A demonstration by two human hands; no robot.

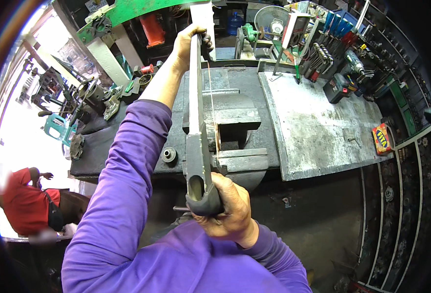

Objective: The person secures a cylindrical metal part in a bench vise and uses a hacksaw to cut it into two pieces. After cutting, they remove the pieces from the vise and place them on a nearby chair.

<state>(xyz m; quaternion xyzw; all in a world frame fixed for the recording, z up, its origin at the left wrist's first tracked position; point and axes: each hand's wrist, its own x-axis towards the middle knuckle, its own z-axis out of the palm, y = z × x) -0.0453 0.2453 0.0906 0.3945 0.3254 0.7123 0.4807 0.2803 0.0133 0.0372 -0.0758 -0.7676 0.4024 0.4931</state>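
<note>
A hacksaw (195, 97) with a pale frame and a dark handle stretches away from me over the workbench. My right hand (230, 207) is wrapped round its handle at the near end. At the far end, my left hand (188, 46) grips the front of the frame with bent fingers. The thin blade shows as a coppery line beside the frame. Below and to the right sits a bench vise (237, 116) with two broad jaws. Whether the blade touches anything between the jaws cannot be made out. Left of the handle, a round metal part with a hole (168, 155) rests on the bench.
A pale metal-topped board (323, 127) bears a red and yellow packet (382, 139), a dark battery-like box (336, 89) and a small T-shaped piece. Hand tools (320, 58) hang along the right. A fan (272, 22) stands behind. At left is a person in red (22, 202).
</note>
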